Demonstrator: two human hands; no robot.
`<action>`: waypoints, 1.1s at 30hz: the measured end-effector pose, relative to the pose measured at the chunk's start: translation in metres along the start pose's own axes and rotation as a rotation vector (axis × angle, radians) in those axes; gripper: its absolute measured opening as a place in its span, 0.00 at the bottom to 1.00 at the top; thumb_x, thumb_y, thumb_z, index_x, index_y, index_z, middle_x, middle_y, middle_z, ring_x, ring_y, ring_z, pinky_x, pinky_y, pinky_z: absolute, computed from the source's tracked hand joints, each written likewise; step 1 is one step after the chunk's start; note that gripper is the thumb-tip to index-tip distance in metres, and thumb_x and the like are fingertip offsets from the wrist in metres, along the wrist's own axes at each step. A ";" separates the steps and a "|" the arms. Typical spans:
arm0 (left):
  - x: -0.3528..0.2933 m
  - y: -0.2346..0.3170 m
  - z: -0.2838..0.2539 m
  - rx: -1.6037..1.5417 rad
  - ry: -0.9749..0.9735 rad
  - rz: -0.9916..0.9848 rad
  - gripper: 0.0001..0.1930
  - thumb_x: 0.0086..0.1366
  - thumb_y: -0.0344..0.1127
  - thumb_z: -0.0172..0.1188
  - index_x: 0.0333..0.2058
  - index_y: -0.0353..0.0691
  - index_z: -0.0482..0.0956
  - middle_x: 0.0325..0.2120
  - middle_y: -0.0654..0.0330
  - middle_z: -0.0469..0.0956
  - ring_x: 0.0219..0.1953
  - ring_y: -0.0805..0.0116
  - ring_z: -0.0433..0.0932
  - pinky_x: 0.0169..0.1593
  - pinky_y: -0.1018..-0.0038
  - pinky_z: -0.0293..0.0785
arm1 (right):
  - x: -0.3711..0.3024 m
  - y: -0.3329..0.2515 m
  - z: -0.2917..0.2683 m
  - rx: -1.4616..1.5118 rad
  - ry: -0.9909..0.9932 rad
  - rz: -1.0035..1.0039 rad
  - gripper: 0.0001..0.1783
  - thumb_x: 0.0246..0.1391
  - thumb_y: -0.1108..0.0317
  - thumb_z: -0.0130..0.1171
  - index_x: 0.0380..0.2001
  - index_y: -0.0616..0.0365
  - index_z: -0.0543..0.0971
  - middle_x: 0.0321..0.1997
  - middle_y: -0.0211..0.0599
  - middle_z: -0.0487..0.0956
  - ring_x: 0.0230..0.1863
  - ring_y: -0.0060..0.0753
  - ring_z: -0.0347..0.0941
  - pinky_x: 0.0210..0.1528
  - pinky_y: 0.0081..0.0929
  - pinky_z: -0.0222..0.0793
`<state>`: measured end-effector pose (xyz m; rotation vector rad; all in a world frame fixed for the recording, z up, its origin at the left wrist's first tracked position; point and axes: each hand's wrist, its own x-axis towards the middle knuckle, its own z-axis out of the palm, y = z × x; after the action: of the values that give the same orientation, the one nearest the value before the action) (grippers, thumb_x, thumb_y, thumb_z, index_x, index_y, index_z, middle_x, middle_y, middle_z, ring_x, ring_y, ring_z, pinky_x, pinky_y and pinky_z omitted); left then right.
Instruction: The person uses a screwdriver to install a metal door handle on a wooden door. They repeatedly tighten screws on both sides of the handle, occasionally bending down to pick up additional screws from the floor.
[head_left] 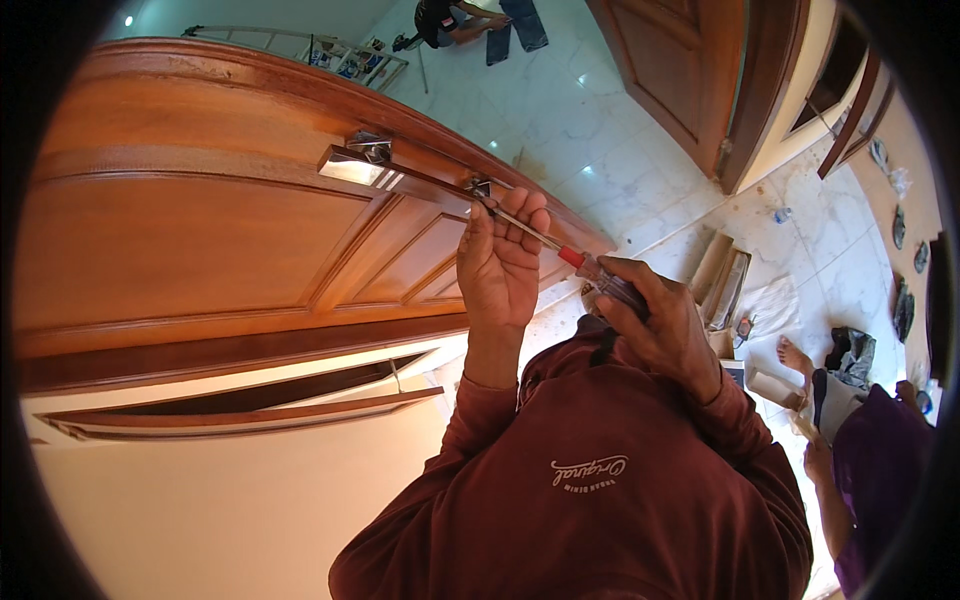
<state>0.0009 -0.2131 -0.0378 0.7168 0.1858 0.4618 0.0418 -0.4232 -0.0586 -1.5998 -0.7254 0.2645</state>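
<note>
My right hand (665, 320) is wrapped round the clear and red grip of a screwdriver (578, 259). Its thin metal shaft slants up and left, past the palm of my left hand (507, 275). With thumb raised and fingers curled, my left hand is at the screwdriver's tip; what it pinches there is hidden. The tip meets the near end of a long dark pull handle (425, 186) with shiny bands. Metal mounts join this handle to a brown panelled wooden door (200, 240). The door's edge runs beyond both hands.
At the right, a person in purple (880, 480) sits near a black plastic bag (852, 357) and open cardboard boxes (722, 280). Another person (445, 22) crouches at the far top, near a ladder (375, 70). A second wooden door (690, 70) stands across the marble-look floor (620, 190).
</note>
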 end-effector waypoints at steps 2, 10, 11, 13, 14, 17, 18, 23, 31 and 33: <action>-0.003 -0.003 0.007 0.043 0.017 0.043 0.13 0.73 0.41 0.51 0.46 0.37 0.73 0.46 0.51 0.80 0.52 0.58 0.79 0.54 0.66 0.81 | -0.003 -0.002 -0.002 -0.054 0.003 -0.020 0.20 0.55 0.67 0.63 0.51 0.57 0.74 0.29 0.52 0.81 0.31 0.52 0.81 0.31 0.36 0.74; -0.004 -0.003 0.021 0.224 -0.006 0.167 0.12 0.73 0.43 0.51 0.43 0.39 0.72 0.41 0.50 0.81 0.45 0.58 0.82 0.47 0.67 0.83 | -0.011 -0.005 0.004 0.024 0.032 -0.049 0.19 0.58 0.66 0.60 0.51 0.57 0.73 0.30 0.49 0.80 0.27 0.46 0.79 0.28 0.33 0.72; -0.002 0.000 0.021 0.278 -0.004 0.185 0.12 0.73 0.44 0.52 0.42 0.40 0.72 0.39 0.50 0.82 0.42 0.58 0.83 0.45 0.67 0.83 | -0.011 -0.005 0.007 0.050 0.045 -0.055 0.18 0.59 0.66 0.59 0.52 0.57 0.73 0.28 0.47 0.80 0.24 0.42 0.78 0.26 0.31 0.70; 0.001 0.002 0.022 0.314 0.001 0.187 0.12 0.72 0.45 0.53 0.41 0.42 0.72 0.37 0.50 0.82 0.39 0.57 0.84 0.42 0.67 0.83 | -0.009 -0.003 0.005 0.553 -0.154 0.247 0.17 0.62 0.69 0.55 0.54 0.59 0.72 0.25 0.39 0.76 0.19 0.27 0.69 0.23 0.24 0.65; 0.001 0.004 0.021 0.301 0.006 0.169 0.12 0.72 0.45 0.53 0.41 0.42 0.72 0.36 0.51 0.83 0.38 0.58 0.84 0.42 0.67 0.83 | -0.007 -0.001 0.007 0.813 -0.232 0.350 0.17 0.64 0.70 0.53 0.54 0.59 0.71 0.23 0.36 0.74 0.18 0.22 0.66 0.22 0.21 0.62; 0.007 0.006 0.015 0.305 0.030 0.152 0.13 0.72 0.45 0.53 0.41 0.42 0.72 0.35 0.52 0.83 0.37 0.58 0.84 0.40 0.68 0.83 | -0.003 0.002 0.013 1.554 -0.348 0.640 0.16 0.67 0.70 0.47 0.56 0.58 0.70 0.21 0.29 0.68 0.18 0.13 0.58 0.20 0.15 0.52; 0.010 0.006 0.012 0.311 0.043 0.151 0.13 0.72 0.45 0.53 0.42 0.41 0.72 0.34 0.52 0.83 0.37 0.58 0.84 0.40 0.68 0.83 | -0.001 0.001 0.018 1.416 -0.308 0.601 0.16 0.67 0.69 0.47 0.56 0.58 0.70 0.21 0.29 0.68 0.19 0.12 0.58 0.20 0.14 0.51; 0.024 0.007 0.010 0.275 0.084 0.123 0.14 0.73 0.45 0.51 0.45 0.41 0.72 0.35 0.56 0.82 0.38 0.63 0.83 0.41 0.71 0.82 | 0.017 -0.004 0.035 0.863 -0.145 0.445 0.17 0.66 0.66 0.51 0.56 0.60 0.70 0.27 0.25 0.70 0.26 0.13 0.63 0.27 0.15 0.57; 0.026 0.033 -0.011 0.660 0.125 0.261 0.18 0.74 0.46 0.49 0.46 0.33 0.68 0.35 0.50 0.80 0.36 0.62 0.82 0.39 0.72 0.81 | 0.040 0.002 0.045 0.878 -0.195 0.367 0.19 0.66 0.68 0.51 0.57 0.63 0.68 0.34 0.28 0.71 0.31 0.15 0.64 0.32 0.17 0.61; 0.025 0.058 -0.050 1.162 0.283 0.572 0.19 0.74 0.45 0.48 0.49 0.30 0.66 0.33 0.51 0.79 0.35 0.65 0.81 0.39 0.75 0.81 | 0.048 0.000 0.049 0.926 -0.201 0.366 0.19 0.66 0.69 0.51 0.58 0.63 0.68 0.34 0.28 0.71 0.30 0.15 0.64 0.32 0.17 0.61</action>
<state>-0.0128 -0.1337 -0.0368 1.8666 0.5384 1.0209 0.0516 -0.3554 -0.0557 -0.8017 -0.3499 0.8964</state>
